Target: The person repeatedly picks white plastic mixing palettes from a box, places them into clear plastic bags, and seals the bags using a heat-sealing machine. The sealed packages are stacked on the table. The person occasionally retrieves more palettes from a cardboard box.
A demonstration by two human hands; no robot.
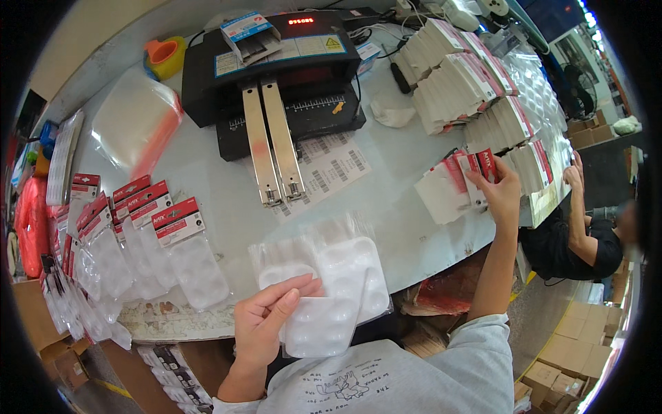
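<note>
Close to my body, my left hand pinches a white plastic paint palette with round wells. More white palettes in clear bags lie just beyond it at the table's near edge. Out to the right, my right hand is closed on a red and white header card. Beneath that card sits a small fanned pile of header cards. At the left lie several bagged palettes with red and white header cards fitted, overlapping one another.
A black machine with a red display stands at the back, two metal bars reaching forward over a printed sheet. Clear bags lie left of it. Card stacks line the right, where another person is beyond the table.
</note>
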